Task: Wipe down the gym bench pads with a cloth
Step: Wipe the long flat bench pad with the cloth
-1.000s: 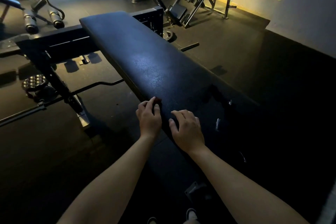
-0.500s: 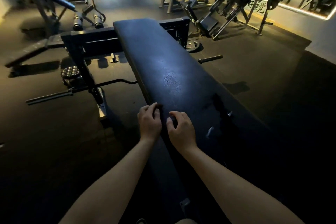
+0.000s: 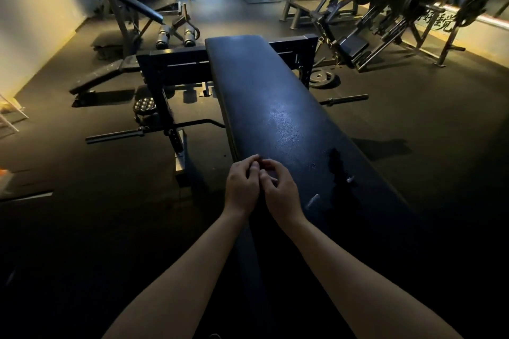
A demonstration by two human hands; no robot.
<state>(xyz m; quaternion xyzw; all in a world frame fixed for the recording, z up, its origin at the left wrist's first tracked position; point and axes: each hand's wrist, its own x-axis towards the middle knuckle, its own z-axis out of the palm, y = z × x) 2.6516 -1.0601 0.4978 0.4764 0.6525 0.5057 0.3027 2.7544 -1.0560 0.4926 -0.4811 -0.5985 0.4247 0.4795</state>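
Dim gym; pad [image 3: 275, 107]: left hand [image 3: 241, 187], right hand [image 3: 281, 192] pinching small dark cloth [image 3: 261, 160]. Risk: bunched cloth skips patches.

Long black bench pad [image 3: 275, 107] runs away from the camera, with a dull sheen mid-surface and a few small pale marks [image 3: 349, 179] near its right edge at the close end. Dark floor [image 3: 413, 132] underneath carries a weight plate [image 3: 322, 78] right of the pad's far end. A bar end [image 3: 347, 98] lies just nearer, and a longer bar [image 3: 118, 135] lies on the left.
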